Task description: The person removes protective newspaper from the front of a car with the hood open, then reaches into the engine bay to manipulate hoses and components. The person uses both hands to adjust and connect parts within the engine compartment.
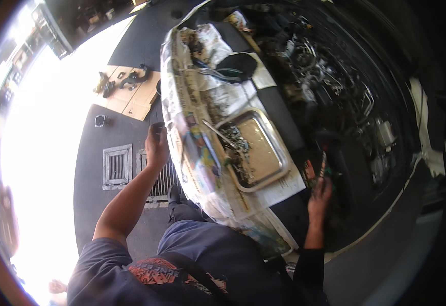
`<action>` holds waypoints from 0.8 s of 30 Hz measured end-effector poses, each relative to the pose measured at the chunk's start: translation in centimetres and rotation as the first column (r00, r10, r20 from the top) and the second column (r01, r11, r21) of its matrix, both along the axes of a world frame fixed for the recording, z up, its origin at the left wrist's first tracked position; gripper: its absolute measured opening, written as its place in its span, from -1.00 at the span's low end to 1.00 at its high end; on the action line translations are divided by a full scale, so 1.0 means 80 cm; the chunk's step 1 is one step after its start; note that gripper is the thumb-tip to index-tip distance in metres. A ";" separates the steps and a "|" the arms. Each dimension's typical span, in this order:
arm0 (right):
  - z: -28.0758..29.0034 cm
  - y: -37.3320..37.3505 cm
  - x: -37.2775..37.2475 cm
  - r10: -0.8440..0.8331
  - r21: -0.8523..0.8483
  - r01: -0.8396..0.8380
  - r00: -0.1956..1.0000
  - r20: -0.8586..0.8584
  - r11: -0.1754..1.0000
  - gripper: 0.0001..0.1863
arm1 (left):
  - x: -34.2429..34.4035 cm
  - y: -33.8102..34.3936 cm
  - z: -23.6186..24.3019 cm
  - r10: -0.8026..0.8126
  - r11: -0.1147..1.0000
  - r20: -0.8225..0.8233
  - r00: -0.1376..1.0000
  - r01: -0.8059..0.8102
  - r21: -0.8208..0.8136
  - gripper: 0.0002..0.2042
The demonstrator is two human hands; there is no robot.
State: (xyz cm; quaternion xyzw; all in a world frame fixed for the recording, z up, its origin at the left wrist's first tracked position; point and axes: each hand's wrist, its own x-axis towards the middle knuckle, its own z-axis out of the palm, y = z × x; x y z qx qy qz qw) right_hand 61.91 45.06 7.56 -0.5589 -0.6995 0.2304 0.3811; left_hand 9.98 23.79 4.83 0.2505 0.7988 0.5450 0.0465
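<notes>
My left hand (155,145) has its fingers curled beside the outer edge of the newspaper covering (184,140) on the car's front; what they hold, if anything, I cannot make out. My right hand (319,194) grips a slender, light-coloured tool (323,164) pointing up over the dark engine bay's near part. Between my hands a metal tray (280,163) rests on the paper, with small metal parts (238,145) and a long tool in it. Higher up lie a black, bag-like item (236,66) and some tools beside it.
The open engine bay (304,61) fills the right side. At left, dark parts (131,81) lie on cardboard (136,104) on the grey floor, near a small metal piece (100,121) and floor grates (117,167). My legs and foot (173,194) are below.
</notes>
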 end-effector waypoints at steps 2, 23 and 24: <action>0.008 -0.012 0.004 -0.025 -0.061 0.022 0.999 -0.039 0.998 -0.43 | -0.046 -0.004 -0.054 0.079 0.997 -0.084 0.993 -0.081 -0.018 -0.72; 0.100 -0.053 -0.641 0.274 0.015 -0.275 0.960 0.052 0.961 -0.61 | -0.468 -0.503 -0.356 -0.245 0.029 0.547 0.800 0.570 -0.821 -0.64; 0.090 -0.055 -0.662 0.216 0.003 -0.218 0.968 0.131 0.976 -0.58 | -0.489 -0.511 -0.346 -0.136 0.248 0.527 0.839 0.544 -0.802 -0.64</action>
